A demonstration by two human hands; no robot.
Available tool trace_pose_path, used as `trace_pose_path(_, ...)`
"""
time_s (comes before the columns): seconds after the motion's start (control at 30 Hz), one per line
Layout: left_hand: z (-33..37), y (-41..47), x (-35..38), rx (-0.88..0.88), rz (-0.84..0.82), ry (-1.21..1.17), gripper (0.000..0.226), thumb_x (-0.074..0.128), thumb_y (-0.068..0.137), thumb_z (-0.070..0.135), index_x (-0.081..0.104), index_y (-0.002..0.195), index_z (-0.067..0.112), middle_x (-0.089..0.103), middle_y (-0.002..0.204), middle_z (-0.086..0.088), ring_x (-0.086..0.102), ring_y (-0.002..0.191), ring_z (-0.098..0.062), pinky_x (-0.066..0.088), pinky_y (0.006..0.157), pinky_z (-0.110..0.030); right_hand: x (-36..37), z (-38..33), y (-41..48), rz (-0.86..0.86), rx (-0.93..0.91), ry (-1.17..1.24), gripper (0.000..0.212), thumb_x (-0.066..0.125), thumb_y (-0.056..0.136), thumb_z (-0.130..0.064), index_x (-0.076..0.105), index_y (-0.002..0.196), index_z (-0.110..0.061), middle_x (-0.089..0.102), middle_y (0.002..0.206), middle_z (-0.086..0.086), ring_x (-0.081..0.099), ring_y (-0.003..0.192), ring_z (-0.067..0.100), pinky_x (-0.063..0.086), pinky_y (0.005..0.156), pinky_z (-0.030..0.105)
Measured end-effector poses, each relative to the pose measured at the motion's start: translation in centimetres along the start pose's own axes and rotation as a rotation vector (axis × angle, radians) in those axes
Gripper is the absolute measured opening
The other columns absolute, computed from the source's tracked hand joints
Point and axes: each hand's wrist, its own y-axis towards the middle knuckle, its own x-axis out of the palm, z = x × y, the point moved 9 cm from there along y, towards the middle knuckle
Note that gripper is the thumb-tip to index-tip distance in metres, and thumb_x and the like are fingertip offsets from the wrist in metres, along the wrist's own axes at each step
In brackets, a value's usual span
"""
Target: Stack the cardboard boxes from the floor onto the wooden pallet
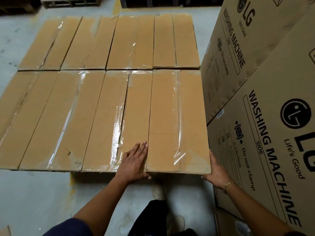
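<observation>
Two tall washing machine cartons are standing along the right side, the nearer one (272, 150) just beside the person and the farther one (238, 40) behind it, both printed with black lettering. To their left the cardboard boxes (85, 108) are lying flat in one layer of two rows, four in the far row and four in the near row, sides touching. Whatever they are resting on is hidden beneath them. Each box is long and narrow, its long axis running away from the person and a short end facing them; clear tape is shining lengthwise along the tops. Grey concrete floor (34, 193) is showing around the layer, and the edges of wooden pallets (56, 2) are showing at the top of the view.

The end box (177, 120) is sitting at the right end of the near row, its right side close to the nearer carton, its long axis in line with its neighbours.

The left hand (134, 160) is lying flat on the top of the neighbouring box, right at the seam with the end box, fingers straight and close together, pointing away, the thumb reaching the near edge. The right hand (215, 169) is cupping the near right corner of the end box, fingers running up its right side and the thumb tucking under its near end. A thin gold bracelet (227, 183) is hanging at the right wrist
</observation>
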Motion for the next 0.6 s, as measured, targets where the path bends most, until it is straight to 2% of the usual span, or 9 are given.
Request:
trace_pose_path(0.07, -0.1, 0.1, -0.1, 0.003, 0.017, 0.020, 0.127, 0.059, 0.073, 0.081, -0.012, 0.161, 0.022, -0.023, 0.167, 0.008, -0.014, 0.155, -0.017, 0.022, 0.118, -0.046, 0.2, 0.2, 0.1, 0.003, 0.011, -0.004, 0.129, 0.086, 0.069, -0.018, -0.008, 0.155, -0.041, 0.061, 0.127, 0.005, 0.063, 0.105, 0.028, 0.056, 0.090, 0.042)
trace_pose_path(0.17, -0.3, 0.2, 0.1, 0.001, 0.031, 0.025, 0.122, 0.045, 0.071, 0.085, -0.008, 0.161, 0.023, -0.021, 0.167, 0.009, -0.007, 0.156, -0.018, 0.027, 0.115, -0.046, 0.3, 0.5, 0.1, 0.007, 0.046, -0.036, 0.126, 0.082, 0.069, -0.019, -0.009, 0.154, -0.042, 0.063, 0.120, 0.003, 0.066, 0.095, 0.027, 0.057, 0.081, 0.039)
trace_pose_path(0.3, 0.0, 0.1, -0.1, 0.001, 0.028, 0.017, 0.126, 0.057, 0.072, 0.082, -0.005, 0.162, 0.020, -0.016, 0.168, 0.006, -0.004, 0.157, -0.019, 0.027, 0.116, -0.047, 0.5, 0.5, -0.1, -0.002, 0.064, -0.092, 0.117, 0.079, 0.073, -0.016, -0.002, 0.154, -0.038, 0.062, 0.114, 0.000, 0.063, 0.088, 0.023, 0.052, 0.071, 0.031)
trace_pose_path(0.37, 0.0, -0.2, -0.4, -0.007, -0.010, 0.022, 0.131, 0.063, 0.071, 0.081, -0.009, 0.162, 0.019, -0.016, 0.169, 0.004, -0.006, 0.156, -0.020, 0.019, 0.121, -0.046, 0.3, 0.1, -0.5, 0.000, 0.052, -0.093, 0.110, 0.080, 0.072, -0.019, 0.007, 0.153, -0.035, 0.061, 0.121, 0.001, 0.063, 0.095, 0.022, 0.056, 0.076, 0.036)
trace_pose_path(0.43, -0.1, -0.9, -0.9, -0.019, -0.030, 0.005, 0.134, 0.060, 0.070, 0.085, -0.012, 0.161, 0.019, -0.017, 0.169, 0.003, -0.008, 0.156, -0.020, 0.009, 0.124, -0.046, 0.0, -0.6, -1.4, 0.021, 0.025, -0.103, 0.103, 0.080, 0.072, -0.022, 0.016, 0.153, -0.029, 0.053, 0.136, 0.003, 0.059, 0.111, 0.024, 0.056, 0.088, 0.042)
trace_pose_path(0.47, -0.3, -1.5, -1.3, -0.031, -0.026, -0.003, 0.132, 0.052, 0.070, 0.089, -0.013, 0.161, 0.019, -0.019, 0.168, 0.003, -0.009, 0.156, -0.020, 0.005, 0.125, -0.047, -0.2, -0.7, -1.8, 0.042, 0.007, -0.131, 0.101, 0.080, 0.074, -0.024, 0.018, 0.153, -0.025, 0.043, 0.147, 0.004, 0.054, 0.122, 0.025, 0.053, 0.095, 0.044)
trace_pose_path(0.53, -1.4, -3.4, -2.0, -0.089, -0.009, -0.012, 0.124, 0.022, 0.069, 0.096, -0.012, 0.161, 0.021, -0.021, 0.167, 0.003, -0.011, 0.156, -0.019, 0.001, 0.126, -0.046, -0.6, -1.3, -2.7, 0.084, -0.009, -0.209, 0.101, 0.079, 0.078, -0.034, 0.017, 0.156, -0.020, 0.020, 0.163, 0.002, 0.038, 0.140, 0.028, 0.046, 0.106, 0.050)
trace_pose_path(0.6, -2.4, -5.8, -3.3, -0.142, 0.063, -0.029, 0.121, -0.006, 0.067, 0.096, -0.008, 0.162, 0.021, -0.020, 0.167, 0.003, -0.011, 0.156, -0.018, 0.003, 0.126, -0.047, -1.3, -2.6, -3.6, 0.118, -0.026, -0.320, 0.102, 0.074, 0.082, -0.044, 0.011, 0.159, -0.020, 0.009, 0.167, 0.000, 0.028, 0.148, 0.029, 0.037, 0.113, 0.054)
